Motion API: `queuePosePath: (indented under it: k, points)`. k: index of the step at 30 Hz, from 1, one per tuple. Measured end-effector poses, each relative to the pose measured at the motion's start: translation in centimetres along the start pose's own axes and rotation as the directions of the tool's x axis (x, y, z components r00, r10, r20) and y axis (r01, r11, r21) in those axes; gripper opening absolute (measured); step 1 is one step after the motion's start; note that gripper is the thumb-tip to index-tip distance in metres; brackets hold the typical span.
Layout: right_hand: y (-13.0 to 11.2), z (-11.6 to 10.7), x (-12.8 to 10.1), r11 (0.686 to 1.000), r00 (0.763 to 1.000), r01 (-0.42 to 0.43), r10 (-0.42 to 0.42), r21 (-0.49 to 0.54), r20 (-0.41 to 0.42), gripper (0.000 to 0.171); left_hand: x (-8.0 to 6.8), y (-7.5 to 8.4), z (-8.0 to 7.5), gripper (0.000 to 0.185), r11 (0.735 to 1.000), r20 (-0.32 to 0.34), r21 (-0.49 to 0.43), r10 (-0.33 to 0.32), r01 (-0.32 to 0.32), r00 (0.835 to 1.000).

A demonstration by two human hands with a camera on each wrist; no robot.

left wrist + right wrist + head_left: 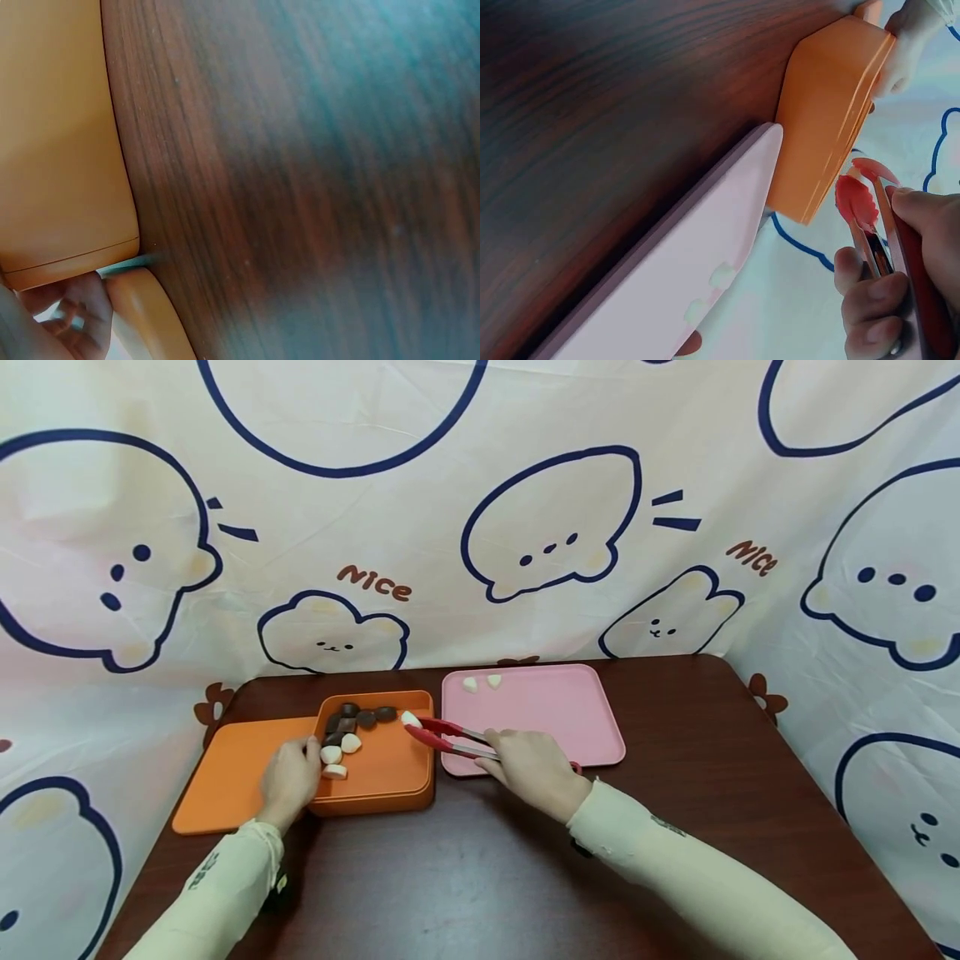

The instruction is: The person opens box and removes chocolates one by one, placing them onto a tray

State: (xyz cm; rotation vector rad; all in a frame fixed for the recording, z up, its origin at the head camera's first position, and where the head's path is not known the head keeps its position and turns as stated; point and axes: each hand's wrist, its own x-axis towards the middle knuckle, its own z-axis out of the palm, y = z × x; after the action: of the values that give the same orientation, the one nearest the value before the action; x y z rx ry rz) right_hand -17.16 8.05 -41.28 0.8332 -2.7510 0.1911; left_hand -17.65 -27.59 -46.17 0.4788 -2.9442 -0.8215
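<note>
My right hand [525,764] grips red tongs [450,739] over the right edge of an orange box [420,777]. A white piece [410,719] sits between the tongs' tips. Inside the box lie several dark pieces [365,717] and a few white pieces [350,742]. My left hand [288,777] holds the box's left wall, with fingers curled over its rim. In the right wrist view my right hand [900,300] closes round the tongs [859,202] beside the box [832,127]. The left wrist view shows only my fingers [67,315] and the box's side [52,150].
A pink tray [555,727] lies to the right of the box, with two white pieces [470,683] near its far left corner. A flat orange tray [225,785] lies under my left hand's side. Dark wooden table [480,877] runs to a printed cloth backdrop [480,527].
</note>
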Motion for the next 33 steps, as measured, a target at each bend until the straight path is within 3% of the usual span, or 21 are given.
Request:
queuePosePath:
  k: [6,14,22,33]
  points:
    - [1.1,-0.1,-0.7,1.000,1.000,-0.019,0.019,0.008,-0.013,0.031,0.1,0.0,0.0,0.052,1.000,0.001,0.001,-0.010,0.010,1.000]
    - [2.4,-0.4,-1.2,0.989,0.996,-0.084,0.080,0.123,0.034,0.025,0.1,0.0,0.0,0.052,1.000,0.004,-0.002,-0.017,0.017,1.000]
    - [4.6,-0.7,-1.6,0.973,0.986,-0.158,0.146,0.171,0.082,0.022,0.3,0.0,0.1,0.051,1.000,-0.002,0.002,-0.005,0.005,1.000]
    - [7.9,0.0,-1.4,0.923,0.956,-0.284,0.253,0.261,0.146,0.024,0.0,0.0,0.1,0.052,1.000,0.006,-0.009,-0.005,0.005,1.000]
